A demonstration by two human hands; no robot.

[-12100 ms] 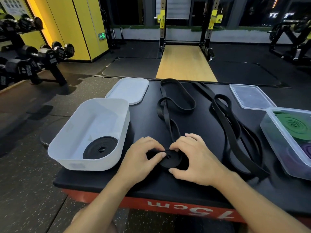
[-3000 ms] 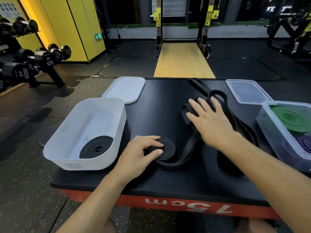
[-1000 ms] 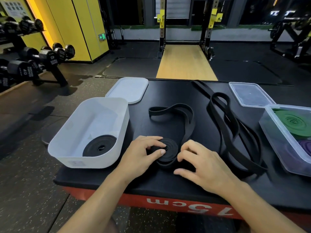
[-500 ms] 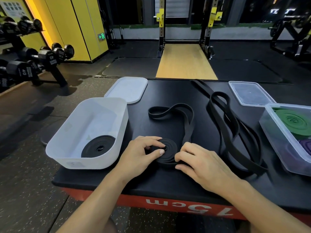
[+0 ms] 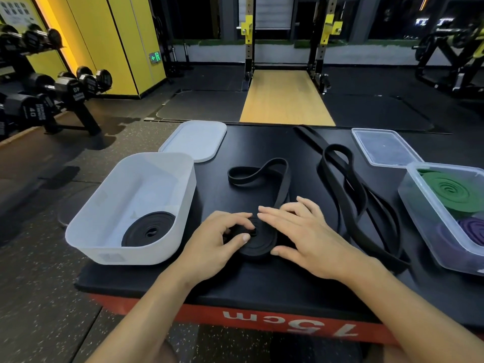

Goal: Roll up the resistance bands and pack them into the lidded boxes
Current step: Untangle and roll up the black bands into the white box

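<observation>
A half-rolled black resistance band (image 5: 258, 246) lies flat on the black table top (image 5: 262, 281) near the front edge. My left hand (image 5: 220, 242) grips the coil from the left, thumb on its front and fingertips on its centre. My right hand (image 5: 303, 231) lies over the coil's right side with fingers straight and the thumb at its rim. The band's loose tail (image 5: 258, 174) loops away behind the coil. A second, longer black band (image 5: 348, 189) lies unrolled to the right. The white box (image 5: 136, 255) holds one rolled black band (image 5: 148, 229).
The white lid (image 5: 193, 140) lies behind the white box. At the right, a clear box (image 5: 419, 205) holds a green roll (image 5: 450, 189) and a purple roll (image 5: 474, 226); its clear lid (image 5: 385, 148) lies behind it. A dumbbell rack (image 5: 39, 95) stands on the left.
My right hand has slid up from the coil's front right edge and now lies across its top and right side. The left hand stays on the coil.
</observation>
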